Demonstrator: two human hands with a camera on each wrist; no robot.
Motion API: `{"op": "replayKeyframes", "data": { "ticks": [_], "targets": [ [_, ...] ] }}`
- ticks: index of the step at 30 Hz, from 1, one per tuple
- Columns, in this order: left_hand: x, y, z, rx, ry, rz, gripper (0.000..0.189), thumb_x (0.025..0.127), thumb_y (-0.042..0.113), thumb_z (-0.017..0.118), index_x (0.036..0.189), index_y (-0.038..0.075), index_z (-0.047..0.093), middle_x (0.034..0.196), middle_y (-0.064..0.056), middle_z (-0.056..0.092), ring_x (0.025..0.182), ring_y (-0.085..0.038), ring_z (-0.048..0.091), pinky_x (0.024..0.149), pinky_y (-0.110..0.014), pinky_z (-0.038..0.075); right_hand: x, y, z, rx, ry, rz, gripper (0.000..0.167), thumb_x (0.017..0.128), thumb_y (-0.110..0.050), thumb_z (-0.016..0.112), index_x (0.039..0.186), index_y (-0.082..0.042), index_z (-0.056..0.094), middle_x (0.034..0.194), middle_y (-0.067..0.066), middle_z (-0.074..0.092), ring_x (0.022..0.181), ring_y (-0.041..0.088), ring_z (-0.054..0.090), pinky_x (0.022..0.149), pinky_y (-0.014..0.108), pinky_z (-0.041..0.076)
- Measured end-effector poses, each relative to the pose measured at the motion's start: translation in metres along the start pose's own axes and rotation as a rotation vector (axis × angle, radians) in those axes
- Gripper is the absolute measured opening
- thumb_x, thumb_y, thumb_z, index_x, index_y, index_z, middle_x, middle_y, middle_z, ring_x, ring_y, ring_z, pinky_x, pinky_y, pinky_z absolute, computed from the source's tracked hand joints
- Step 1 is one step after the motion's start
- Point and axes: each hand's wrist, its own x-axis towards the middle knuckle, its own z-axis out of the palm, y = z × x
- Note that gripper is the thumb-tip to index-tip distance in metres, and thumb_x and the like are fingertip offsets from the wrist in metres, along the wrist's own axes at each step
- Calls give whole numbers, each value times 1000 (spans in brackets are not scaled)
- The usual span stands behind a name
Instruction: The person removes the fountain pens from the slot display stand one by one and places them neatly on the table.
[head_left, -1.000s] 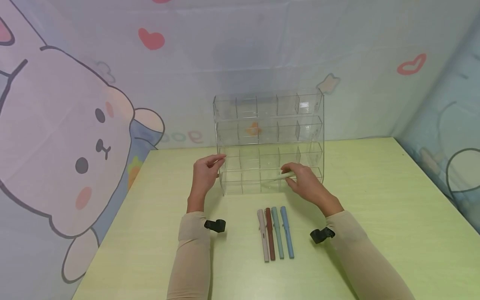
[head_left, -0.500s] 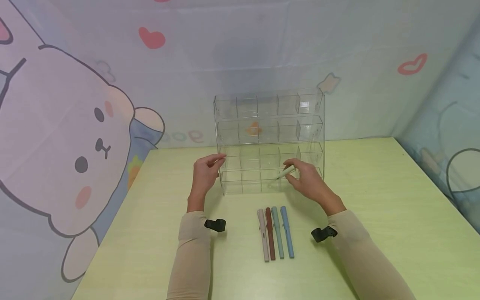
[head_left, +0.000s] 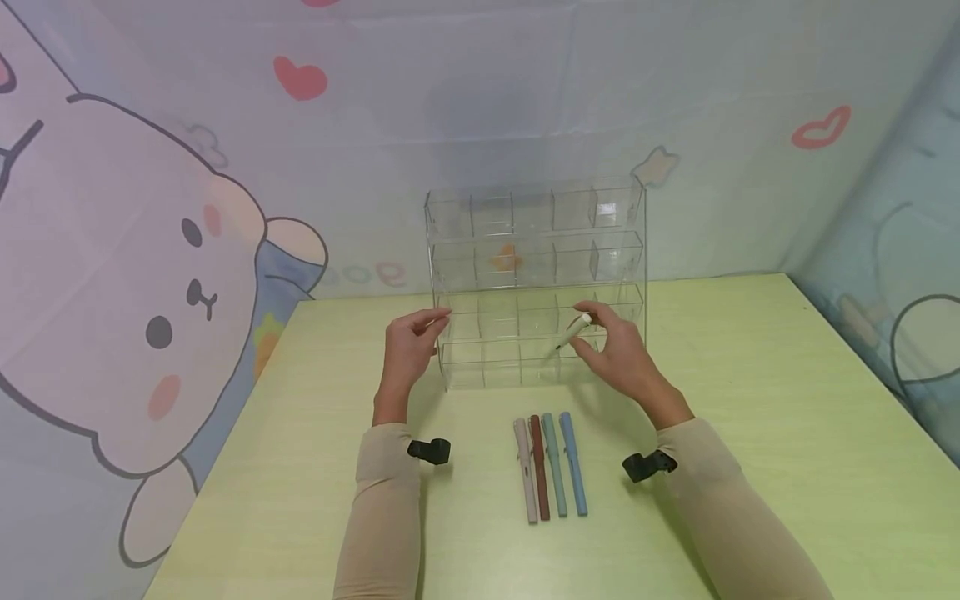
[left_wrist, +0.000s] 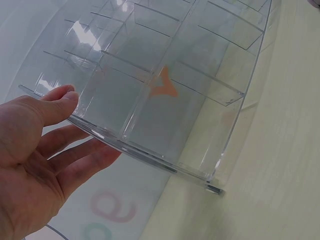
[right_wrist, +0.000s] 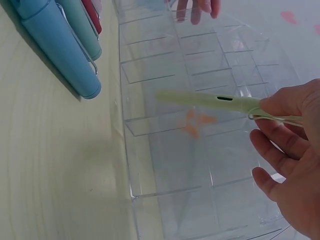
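A clear tiered rack (head_left: 517, 288) with divided compartments stands upright at the back of the table. My left hand (head_left: 408, 342) holds its left side edge; in the left wrist view the thumb (left_wrist: 62, 102) lies on one face and the fingers go behind. My right hand (head_left: 621, 354) pinches a pale green pen (head_left: 573, 332) near its clip end, in front of the rack's lower right compartments. The pen slants, its far end pointing down and left. In the right wrist view that pen (right_wrist: 210, 100) shows a dark slot, and the hand partly covers its clip.
On the table (head_left: 262, 467), in front of the rack, lie a greyish-pink pen (head_left: 527, 471), a brown-red pen (head_left: 540, 468), a green pen (head_left: 555, 465) and a blue pen (head_left: 574, 463), side by side. A printed cloth (head_left: 480, 108) hangs behind the rack.
My right hand has risen slightly, and the pale green pen has turned from nearly level to a steep slant, clip end up. The left hand and the pens on the table stay put.
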Motion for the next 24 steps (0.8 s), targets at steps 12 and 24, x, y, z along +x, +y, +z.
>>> {"op": "replayKeyframes", "data": {
  "ticks": [12,24],
  "targets": [
    [-1,1,-1,-1,0,-6,21,98,17,68,116,12,77,119,-9,71,107,-23,68,71,-35,61,0,-5,-1,37,121,-26,43,92,-7,71,132,2,57,128,20,62,115,38,59,97,57,46],
    [0,0,-1,-4,-4,1,21,98,17,68,116,11,77,119,-9,71,107,-23,68,71,-36,61,2,-7,-5,48,232,-110,23,88,-2,75,110,1,68,109,18,70,106,36,64,93,54,49]
  ]
}}
